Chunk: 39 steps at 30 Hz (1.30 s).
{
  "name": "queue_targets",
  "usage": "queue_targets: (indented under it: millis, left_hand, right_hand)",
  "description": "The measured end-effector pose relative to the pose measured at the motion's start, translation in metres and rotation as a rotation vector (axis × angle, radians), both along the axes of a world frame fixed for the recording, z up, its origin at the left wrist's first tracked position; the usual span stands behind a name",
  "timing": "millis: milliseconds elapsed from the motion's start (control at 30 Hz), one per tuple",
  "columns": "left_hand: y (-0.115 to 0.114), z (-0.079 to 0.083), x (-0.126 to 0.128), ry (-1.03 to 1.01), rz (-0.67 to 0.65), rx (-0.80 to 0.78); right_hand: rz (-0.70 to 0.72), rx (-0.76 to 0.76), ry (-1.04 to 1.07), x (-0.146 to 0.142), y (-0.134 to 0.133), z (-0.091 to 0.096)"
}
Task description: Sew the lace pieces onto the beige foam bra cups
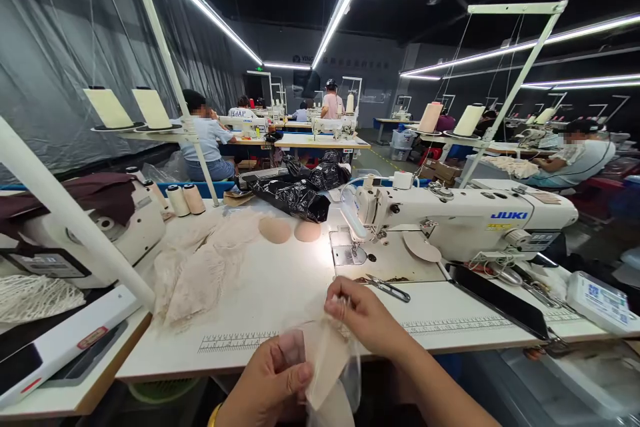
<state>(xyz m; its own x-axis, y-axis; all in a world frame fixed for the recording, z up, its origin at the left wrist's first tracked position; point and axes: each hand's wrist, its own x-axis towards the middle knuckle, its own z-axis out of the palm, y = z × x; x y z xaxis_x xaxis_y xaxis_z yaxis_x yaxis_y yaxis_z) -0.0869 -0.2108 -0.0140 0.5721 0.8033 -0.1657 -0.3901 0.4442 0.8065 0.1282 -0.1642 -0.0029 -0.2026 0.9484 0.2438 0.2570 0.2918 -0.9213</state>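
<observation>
1. While my left hand [275, 377] pinches a thin beige piece with see-through film [327, 360], my right hand [367, 317] squeezes its top between finger and thumb.
2. I hold it by the near edge of the long white table [280, 287].
3. Dark metal snips [387, 288] lie just past my right hand.

beige pads [327, 357], curved edges, clear plastic [356, 373] around them, tilted, held in both hands [280, 373], at the tabletop's [260, 290] near edge
</observation>
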Motion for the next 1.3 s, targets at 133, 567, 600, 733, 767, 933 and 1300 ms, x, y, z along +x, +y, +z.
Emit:
queue_targets:
  millis: [133,567,600,733,767,933,1300]
  left_hand:
    - [-0.006,-0.001,-0.012,-0.080,0.100,-0.006]
    - [0.005,-0.019,0.033,-0.140,0.235,0.046]
    - [0.009,-0.011,0.035,-0.165,0.232,0.009]
    - [0.023,0.012,0.033,-0.100,0.236,-0.316]
    - [0.025,0.014,0.032,-0.099,0.221,-0.369]
    - [0.029,0.017,0.034,-0.118,0.125,-0.227]
    - [0.072,0.050,0.044,-0.027,0.468,-0.321]
  right_hand:
    - [-0.439,0.009,0.110,0.026,0.020,-0.010]
    - [-0.065,-0.276,0.713,-0.037,-0.057,-0.026]
    - [-0.055,-0.281,0.688,-0.036,-0.057,-0.024]
    - [0.019,-0.276,0.572,-0.027,-0.063,-0.025]
    - [0.049,-0.271,0.568,-0.025,-0.064,-0.026]
    - [0.150,-0.254,0.490,-0.002,-0.053,-0.029]
    - [-0.296,0.089,-0.087,0.060,-0.019,-0.049]
